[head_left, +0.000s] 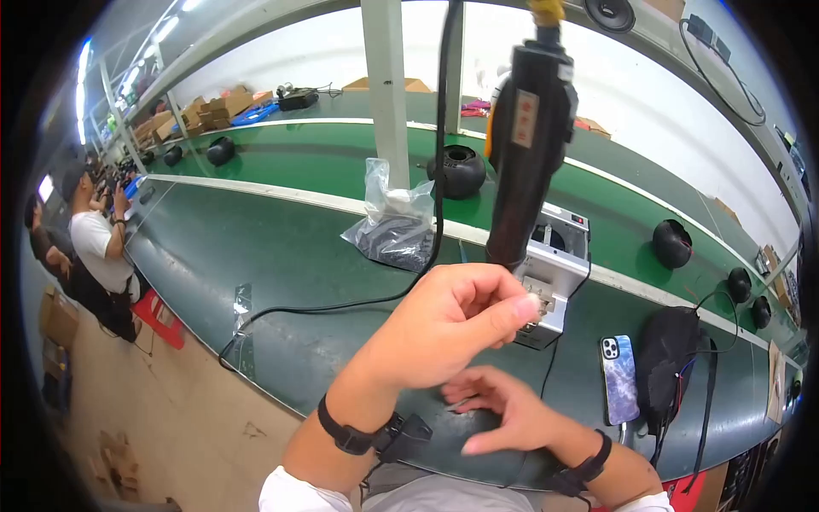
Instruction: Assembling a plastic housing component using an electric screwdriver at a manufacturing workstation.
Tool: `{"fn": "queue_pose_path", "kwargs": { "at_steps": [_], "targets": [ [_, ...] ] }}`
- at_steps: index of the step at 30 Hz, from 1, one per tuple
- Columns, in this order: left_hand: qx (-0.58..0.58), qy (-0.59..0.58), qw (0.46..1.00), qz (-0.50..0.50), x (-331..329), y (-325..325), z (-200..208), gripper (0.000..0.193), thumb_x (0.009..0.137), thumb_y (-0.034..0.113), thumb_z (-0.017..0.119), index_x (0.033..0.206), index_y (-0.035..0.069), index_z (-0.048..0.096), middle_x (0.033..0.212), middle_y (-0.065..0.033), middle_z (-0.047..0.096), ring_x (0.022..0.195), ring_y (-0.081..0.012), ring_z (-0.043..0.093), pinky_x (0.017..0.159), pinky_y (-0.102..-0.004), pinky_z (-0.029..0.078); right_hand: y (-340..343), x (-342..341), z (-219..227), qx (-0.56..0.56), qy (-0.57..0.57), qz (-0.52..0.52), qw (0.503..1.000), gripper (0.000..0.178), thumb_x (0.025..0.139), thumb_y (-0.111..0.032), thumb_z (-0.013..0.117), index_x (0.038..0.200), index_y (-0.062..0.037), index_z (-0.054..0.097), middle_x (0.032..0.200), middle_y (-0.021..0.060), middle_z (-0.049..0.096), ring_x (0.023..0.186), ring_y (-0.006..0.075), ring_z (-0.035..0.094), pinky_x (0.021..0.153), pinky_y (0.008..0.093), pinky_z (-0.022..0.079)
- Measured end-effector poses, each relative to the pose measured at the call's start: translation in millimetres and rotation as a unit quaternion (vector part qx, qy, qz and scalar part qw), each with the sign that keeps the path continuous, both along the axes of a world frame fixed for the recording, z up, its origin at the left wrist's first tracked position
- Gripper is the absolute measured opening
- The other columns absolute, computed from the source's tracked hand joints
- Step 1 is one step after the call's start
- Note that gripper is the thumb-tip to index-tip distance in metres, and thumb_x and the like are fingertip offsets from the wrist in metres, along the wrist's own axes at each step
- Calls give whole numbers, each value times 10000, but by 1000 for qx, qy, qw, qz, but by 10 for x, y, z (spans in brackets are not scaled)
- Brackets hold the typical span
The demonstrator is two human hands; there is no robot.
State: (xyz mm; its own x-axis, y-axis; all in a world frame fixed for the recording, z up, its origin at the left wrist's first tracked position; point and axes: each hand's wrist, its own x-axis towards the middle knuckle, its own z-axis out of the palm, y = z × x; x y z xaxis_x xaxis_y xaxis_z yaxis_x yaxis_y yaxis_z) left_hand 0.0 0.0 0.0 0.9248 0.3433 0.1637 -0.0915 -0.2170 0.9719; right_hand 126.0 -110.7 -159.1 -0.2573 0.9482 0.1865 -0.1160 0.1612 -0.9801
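Note:
My left hand (456, 328) is raised in front of a silver metal box (559, 277), a screw feeder by its look. Its fingers are curled and the thumb presses toward the index finger; whatever they pinch is too small to make out. A black electric screwdriver (531, 145) hangs upright just above that hand, its lower tip hidden behind the knuckles. Lower and to the right, my right hand (516, 414) hovers close to the green tabletop (299, 230), thumb apart from the half-bent fingers. Near its fingertips is a small pale shiny piece (461, 407), unclear in kind.
A clear bag of dark parts (397, 230) lies beyond my left hand. A phone (619, 380) and a black shell with wires (670, 363) are at right. A black cable (341, 303) crosses the table. Round black housings (461, 171) stand on the green belt; people (94, 226) work far left.

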Motion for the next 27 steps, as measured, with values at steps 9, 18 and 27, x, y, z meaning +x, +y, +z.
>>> {"fn": "queue_pose_path", "kwargs": {
  "at_steps": [9,18,27],
  "targets": [
    [211,-403,863,220,338,-22,-1,306,1011,233,615,793,18,627,675,-22,592,560,-50,464,503,-241,370,-94,-657,295,-17,54,-126,990,739,767,-163,893,1358,52,505,1236,98,638,1124,130,611,986,295,500],
    [634,-432,604,216,488,139,-100,245,789,176,794,679,68,604,582,-3,453,457,-187,394,444,-299,302,-179,-538,400,-30,65,-138,988,603,793,-155,870,1270,83,587,1092,84,709,961,95,664,872,260,546],
    [387,-444,770,245,475,-42,-178,302,899,229,718,682,83,567,561,38,403,470,-121,388,453,-280,300,-167,-627,256,-21,13,-137,990,613,783,-204,881,1256,74,608,1048,75,729,912,82,679,833,256,557]
  ]
}}
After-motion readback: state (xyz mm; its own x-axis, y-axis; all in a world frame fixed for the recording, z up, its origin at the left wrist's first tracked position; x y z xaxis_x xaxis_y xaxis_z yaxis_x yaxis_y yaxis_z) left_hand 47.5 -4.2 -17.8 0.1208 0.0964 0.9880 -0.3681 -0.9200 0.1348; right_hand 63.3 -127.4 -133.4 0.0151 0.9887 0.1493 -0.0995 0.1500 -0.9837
